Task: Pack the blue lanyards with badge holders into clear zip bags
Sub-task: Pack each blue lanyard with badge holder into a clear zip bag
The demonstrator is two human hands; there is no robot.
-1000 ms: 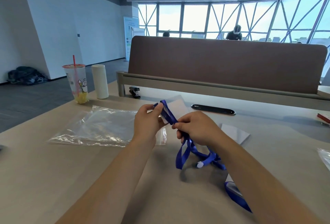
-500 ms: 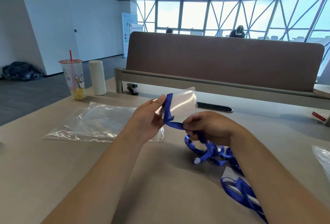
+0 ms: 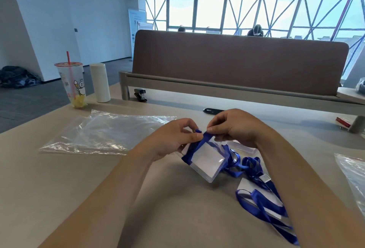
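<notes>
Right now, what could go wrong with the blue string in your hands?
The blue lanyard wound round the badge holder might slip loose, since the left hand and right hand pinch only its top. Its tail runs into the other lanyards and could tangle or drag them.

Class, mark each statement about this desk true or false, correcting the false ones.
1. The left hand and right hand pinch the lanyard on the badge holder. True.
2. The badge holder is inside the zip bag. False: it is outside, right of the bag.
3. The cup has a red straw. True.
4. The stapler lies on the zip bag. False: it sits beyond it, by the divider.
</notes>
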